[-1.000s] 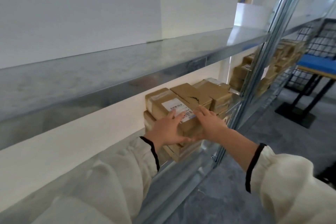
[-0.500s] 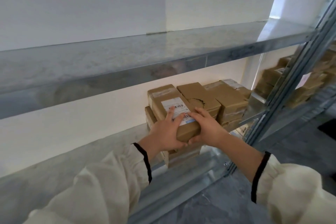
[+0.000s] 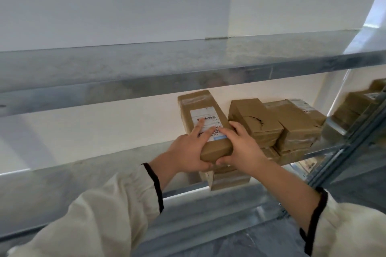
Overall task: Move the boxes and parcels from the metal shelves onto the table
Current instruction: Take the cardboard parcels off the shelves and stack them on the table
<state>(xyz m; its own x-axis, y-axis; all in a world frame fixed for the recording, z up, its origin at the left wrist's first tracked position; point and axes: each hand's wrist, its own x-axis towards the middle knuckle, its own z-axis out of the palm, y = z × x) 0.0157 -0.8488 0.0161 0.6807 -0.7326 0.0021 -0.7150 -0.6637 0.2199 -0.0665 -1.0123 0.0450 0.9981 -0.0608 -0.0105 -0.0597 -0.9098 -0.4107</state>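
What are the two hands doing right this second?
Left hand: closed on the near end of the labelled parcel, fingers across its label.
Right hand: closed on the same parcel's near end, thumb underneath.

We see the lower metal shelf [image 3: 73, 181] carrying stacked brown parcels [image 3: 292, 129] toward three o'clock, with the upper shelf [image 3: 125, 64] at twelve.
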